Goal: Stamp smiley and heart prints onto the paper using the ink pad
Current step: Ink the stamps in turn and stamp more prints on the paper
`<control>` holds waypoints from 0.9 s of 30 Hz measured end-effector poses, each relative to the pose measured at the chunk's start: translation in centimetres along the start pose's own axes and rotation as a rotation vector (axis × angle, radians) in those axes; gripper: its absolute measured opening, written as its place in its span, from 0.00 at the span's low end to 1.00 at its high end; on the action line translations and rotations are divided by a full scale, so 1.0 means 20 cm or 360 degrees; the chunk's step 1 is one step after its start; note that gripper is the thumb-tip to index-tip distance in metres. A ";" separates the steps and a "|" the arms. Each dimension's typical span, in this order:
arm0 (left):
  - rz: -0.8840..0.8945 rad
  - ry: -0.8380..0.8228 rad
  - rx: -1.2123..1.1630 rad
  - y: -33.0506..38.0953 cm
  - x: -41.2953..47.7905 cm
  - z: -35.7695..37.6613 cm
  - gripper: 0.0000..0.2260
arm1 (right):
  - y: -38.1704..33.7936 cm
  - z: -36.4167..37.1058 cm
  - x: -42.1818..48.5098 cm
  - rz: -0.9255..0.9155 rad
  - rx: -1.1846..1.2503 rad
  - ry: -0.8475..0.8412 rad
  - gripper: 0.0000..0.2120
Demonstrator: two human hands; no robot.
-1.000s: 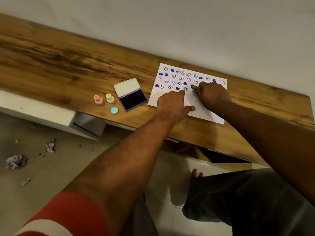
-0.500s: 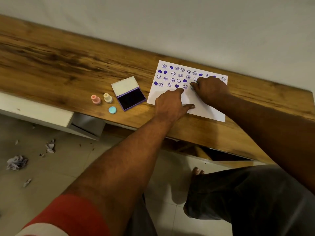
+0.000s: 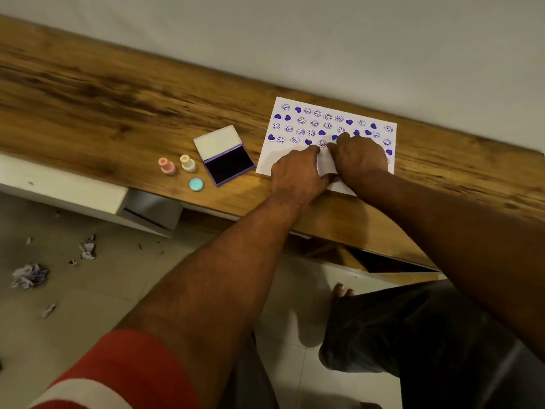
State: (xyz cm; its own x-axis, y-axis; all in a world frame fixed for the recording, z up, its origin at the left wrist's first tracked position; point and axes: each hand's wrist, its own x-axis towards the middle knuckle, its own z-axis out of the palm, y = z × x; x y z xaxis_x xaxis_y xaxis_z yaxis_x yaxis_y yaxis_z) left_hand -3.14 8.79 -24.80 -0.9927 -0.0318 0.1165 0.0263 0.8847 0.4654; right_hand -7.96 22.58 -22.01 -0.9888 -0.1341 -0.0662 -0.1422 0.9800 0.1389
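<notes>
A white paper (image 3: 324, 166) lies on the wooden shelf (image 3: 118, 113), covered with several purple smiley and heart prints. My left hand (image 3: 298, 172) rests flat on the paper's near left part, fingers spread, holding it down. My right hand (image 3: 356, 156) is closed around a small stamp, pressing it down on the paper near the third row of prints; a bit of light green shows at the fingertips, the rest of the stamp is hidden. The open purple ink pad (image 3: 225, 157) sits left of the paper.
A pink stamp (image 3: 167, 165) and a cream stamp (image 3: 188, 163) stand left of the ink pad, with a blue round cap (image 3: 196, 184) in front of them. The shelf's front edge runs just below my wrists. Crumpled paper scraps (image 3: 29, 274) lie on the tiled floor.
My right hand has shifted slightly left along the row of prints, still pressing the stamp. My left hand stays on the paper.
</notes>
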 end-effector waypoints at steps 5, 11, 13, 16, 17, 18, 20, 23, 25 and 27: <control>-0.0011 -0.0103 0.0018 0.01 0.00 -0.02 0.37 | 0.00 -0.05 -0.02 -0.0119 -0.0149 -0.0028 0.15; -0.0002 -0.0059 0.0004 0.00 -0.02 0.01 0.38 | 0.00 -0.07 -0.03 -0.0061 -0.0154 -0.0025 0.19; 0.0012 -0.0057 0.0023 0.00 -0.01 0.01 0.38 | 0.00 -0.09 -0.01 -0.0131 -0.0219 -0.0082 0.19; 0.0027 -0.0071 0.0055 0.00 -0.02 0.01 0.41 | 0.05 -0.15 0.04 -0.0174 -0.0081 -0.0212 0.22; 0.0044 -0.0061 0.0063 -0.01 -0.02 0.00 0.41 | 0.07 -0.17 0.05 -0.0112 0.0103 -0.0184 0.23; 0.0070 -0.0037 0.0065 -0.03 -0.02 -0.01 0.41 | 0.10 -0.18 0.05 -0.0005 0.0335 -0.0096 0.24; 0.0136 0.0030 0.0070 -0.06 -0.04 -0.05 0.40 | 0.18 -0.19 0.04 0.0294 0.0839 0.0218 0.26; 0.0218 0.0134 0.0089 -0.10 -0.07 -0.14 0.37 | 0.25 -0.16 0.00 0.0495 0.1162 0.0367 0.26; 0.0226 0.0161 0.0111 -0.14 -0.09 -0.22 0.35 | 0.27 -0.15 -0.04 0.0445 0.1175 0.0315 0.25; 0.0234 0.0205 0.0134 -0.20 -0.13 -0.30 0.33 | 0.25 -0.16 -0.06 0.0358 0.1224 0.0284 0.24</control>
State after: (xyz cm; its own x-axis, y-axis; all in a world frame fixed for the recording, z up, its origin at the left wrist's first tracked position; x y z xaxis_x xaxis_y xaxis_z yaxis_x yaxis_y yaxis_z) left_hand 0.14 2.50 -21.79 -0.9555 0.0459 0.2913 0.1541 0.9199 0.3606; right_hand -7.60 27.25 -18.02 -0.9916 0.1197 0.0494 0.0676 0.8041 -0.5906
